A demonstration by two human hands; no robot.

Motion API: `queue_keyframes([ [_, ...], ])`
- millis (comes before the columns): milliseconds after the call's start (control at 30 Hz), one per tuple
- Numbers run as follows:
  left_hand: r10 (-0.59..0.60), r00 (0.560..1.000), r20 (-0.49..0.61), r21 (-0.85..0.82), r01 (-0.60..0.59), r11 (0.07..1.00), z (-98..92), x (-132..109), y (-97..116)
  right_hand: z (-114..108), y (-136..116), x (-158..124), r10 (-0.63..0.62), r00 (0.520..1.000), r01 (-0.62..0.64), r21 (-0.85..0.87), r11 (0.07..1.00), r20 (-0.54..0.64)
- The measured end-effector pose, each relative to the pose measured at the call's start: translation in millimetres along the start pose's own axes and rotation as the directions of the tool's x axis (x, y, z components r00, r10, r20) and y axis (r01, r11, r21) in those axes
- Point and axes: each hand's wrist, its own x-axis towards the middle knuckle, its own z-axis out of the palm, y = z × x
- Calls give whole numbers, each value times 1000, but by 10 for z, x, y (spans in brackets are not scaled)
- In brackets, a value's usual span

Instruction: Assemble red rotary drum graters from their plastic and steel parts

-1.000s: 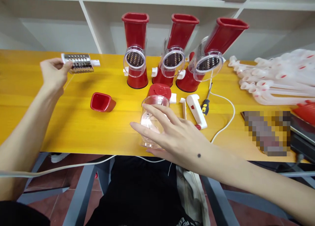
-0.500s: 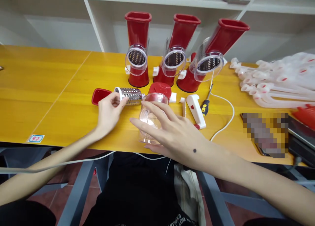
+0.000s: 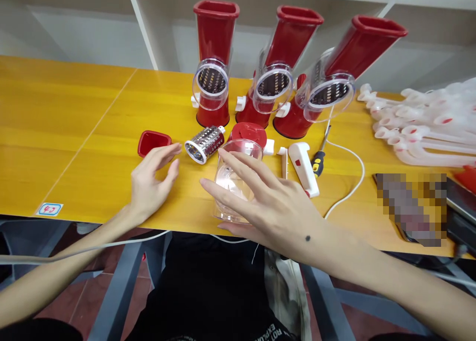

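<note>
My left hand (image 3: 150, 180) is open, thumb and fingers apart with nothing between them, just left of a metal grater drum (image 3: 206, 143). The drum lies on its side, its white-rimmed end towards me. My right hand (image 3: 273, 197) spans a clear plastic grater housing (image 3: 232, 175), its long fingers spread across and around it; part of the housing is hidden under the hand. Behind the housing is a red grater base (image 3: 248, 131) with a white knob. A small red tray-like part (image 3: 153, 142) lies beyond my left fingers.
Three assembled red rotary graters (image 3: 213, 63) stand along the back. Right of my hand lie a white crank handle (image 3: 303, 167), a screwdriver (image 3: 319, 162) and a white cable (image 3: 357, 157). Translucent plastic parts (image 3: 427, 118) are heaped at right, near a blurred flat object (image 3: 405, 207).
My left hand has let go of the grater drum and drawn back to the left. The drum now lies turned at an angle. My right hand stays at the clear housing; the view shifts slightly.
</note>
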Motion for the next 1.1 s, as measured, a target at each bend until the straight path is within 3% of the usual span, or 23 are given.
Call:
queue_keyframes([
  [67, 223, 974, -32, 200, -212, 957, -234, -23, -145, 9, 4, -3, 6, 1000, -6, -6, 1000, -6],
  [100, 268, 963, -21, 271, -252, 929, -325, 10, -260, 11, 6, -4, 7, 1000, -7, -9, 1000, -9],
  [200, 156, 981, 118, 209, -178, 962, -449, 214, -675, 10, 9, 3, 5, 1000, -5, -5, 1000, -8],
  [300, 12, 961, 277, 187, -66, 980, -414, 358, -938, 18, 6, 32, 11, 1000, -11, 8, 1000, -19],
  [367, 41, 972, 232, 273, -105, 956, -363, 343, -935, 25, 1, 61, 6, 999, -6, 3, 1000, -36],
  [433, 166, 968, 189, 350, -224, 909, -315, 264, -823, 27, -6, 91, -5, 999, 4, -12, 1000, -43],
  [533, 352, 920, 173, 386, -392, 835, -247, 133, -606, 23, -19, 126, -3, 999, 2, -27, 1000, -42],
  [667, 408, 902, 140, 419, -427, 801, -153, 63, -433, 25, -27, 136, 0, 1000, -1, -26, 1000, -26],
  [933, 217, 967, 133, 417, -253, 873, -115, 56, -381, 15, 18, 134, -9, 1000, 9, 32, 999, -11],
  [1067, -70, 994, 86, 497, 18, 867, -241, 113, -527, -9, 5, 93, -1, 998, 6, 71, 997, -65],
  [1100, -131, 991, 32, 509, 96, 856, -264, 136, -575, -18, -5, 73, 9, 997, -2, 83, 997, -80],
])
